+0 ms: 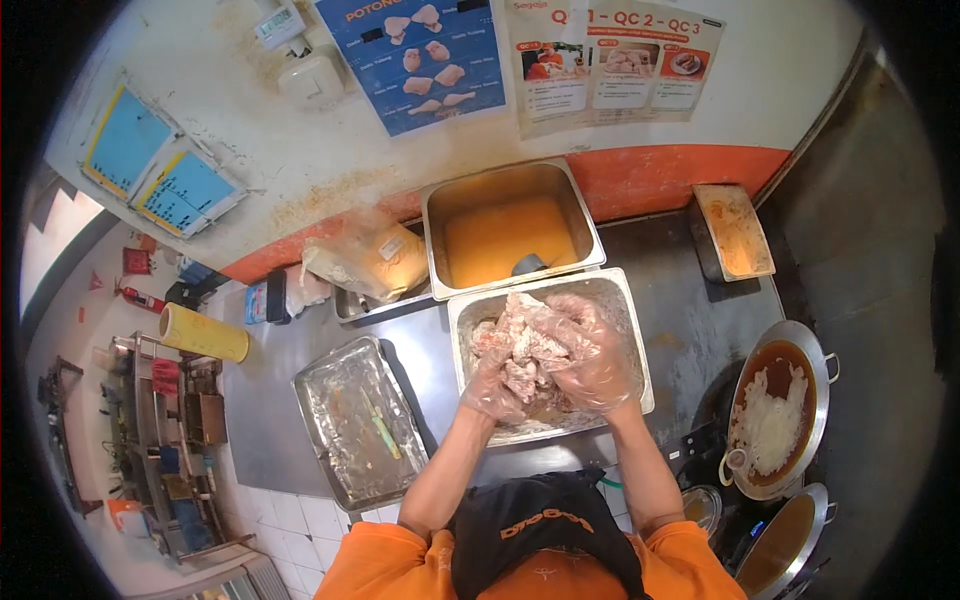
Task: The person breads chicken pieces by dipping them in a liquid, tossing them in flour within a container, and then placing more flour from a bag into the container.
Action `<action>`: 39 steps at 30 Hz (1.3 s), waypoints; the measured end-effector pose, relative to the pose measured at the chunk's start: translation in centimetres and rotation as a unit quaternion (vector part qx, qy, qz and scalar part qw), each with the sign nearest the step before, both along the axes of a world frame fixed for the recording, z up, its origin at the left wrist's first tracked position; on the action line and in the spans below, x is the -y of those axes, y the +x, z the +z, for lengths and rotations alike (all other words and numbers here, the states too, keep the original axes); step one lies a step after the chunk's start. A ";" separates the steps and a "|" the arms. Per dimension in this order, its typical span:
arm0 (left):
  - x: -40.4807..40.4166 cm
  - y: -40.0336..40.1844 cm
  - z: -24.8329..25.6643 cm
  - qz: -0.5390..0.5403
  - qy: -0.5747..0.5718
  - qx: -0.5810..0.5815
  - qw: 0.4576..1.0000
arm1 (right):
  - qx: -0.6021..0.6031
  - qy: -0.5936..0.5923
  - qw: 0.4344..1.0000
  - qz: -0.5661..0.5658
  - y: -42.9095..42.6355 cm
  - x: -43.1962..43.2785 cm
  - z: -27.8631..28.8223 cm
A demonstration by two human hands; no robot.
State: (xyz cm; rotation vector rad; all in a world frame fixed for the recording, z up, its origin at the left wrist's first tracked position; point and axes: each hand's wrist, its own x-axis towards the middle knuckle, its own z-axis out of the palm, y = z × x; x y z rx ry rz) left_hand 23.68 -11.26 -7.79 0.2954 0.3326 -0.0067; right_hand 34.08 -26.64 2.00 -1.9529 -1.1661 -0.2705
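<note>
Both of my hands wear clear plastic gloves and are over a rectangular metal pan [551, 433] at the middle. My left hand [495, 386] and my right hand [596, 356] close around flour-coated raw chicken pieces [529, 330], one hand on each side. More coated pieces lie in the pan beneath them, partly hidden by my hands. Touching the far side of this pan, a deeper metal pan [510, 232] holds an orange-yellow liquid, with a dark cup-like object [529, 264] at its near edge.
A shallow metal tray [349, 427] with a thin green-and-yellow tool lies left. Behind it are a bag of yellowish powder [375, 259] and a yellow cylinder [204, 332]. At right stand a narrow metal container [731, 232], a wok of frothing oil [776, 412] and a second wok [784, 540].
</note>
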 end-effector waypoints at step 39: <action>-32.6 21.1 -10.7 -0.101 0.985 0.101 0.096 | -0.144 0.044 0.974 -0.170 -5.6 4.6 -8.8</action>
